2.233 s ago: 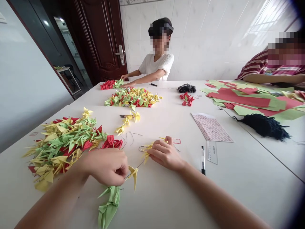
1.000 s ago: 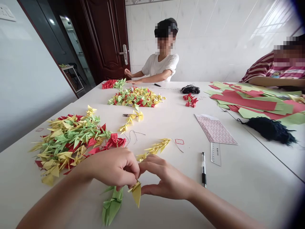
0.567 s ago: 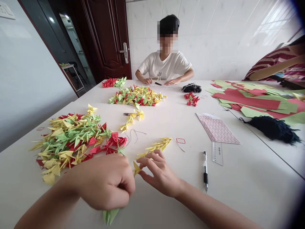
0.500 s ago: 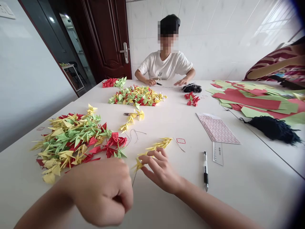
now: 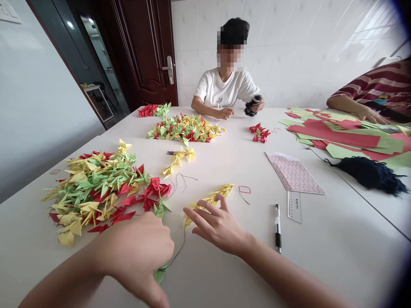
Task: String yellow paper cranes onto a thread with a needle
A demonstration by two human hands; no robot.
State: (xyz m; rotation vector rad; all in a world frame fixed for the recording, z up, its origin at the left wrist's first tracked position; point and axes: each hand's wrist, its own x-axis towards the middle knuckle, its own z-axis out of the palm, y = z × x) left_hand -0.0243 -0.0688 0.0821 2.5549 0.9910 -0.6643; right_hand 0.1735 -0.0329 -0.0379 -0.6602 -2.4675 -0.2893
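Note:
My left hand [image 5: 136,250] is held palm down at the lower left, thumb stretched away and the other fingers hidden beneath it. Partly covered by it is a green folded-paper crane [image 5: 159,274]; I cannot tell whether the fingers touch it. A dark thread [image 5: 181,250] curves from this crane up to a row of yellow paper cranes [image 5: 221,191]. Over the near end of that row, my right hand [image 5: 215,226] spreads its fingers, gripping nothing visible. Beside my left hand lies a large pile of red, yellow and green paper cranes [image 5: 102,184].
Small snips [image 5: 173,153] lie by some yellow cranes. To the right are a pen [image 5: 278,229], a clear ruler [image 5: 294,207], a sticker sheet [image 5: 293,173], dark yarn [image 5: 366,173] and paper strips [image 5: 340,132]. Across sits a person [image 5: 224,87] holding black thread; another sits at right.
My left thumb has moved out from the closed hand, and the green crane with slack thread shows beneath. My right hand has shifted slightly right. The person opposite has lifted the black thread.

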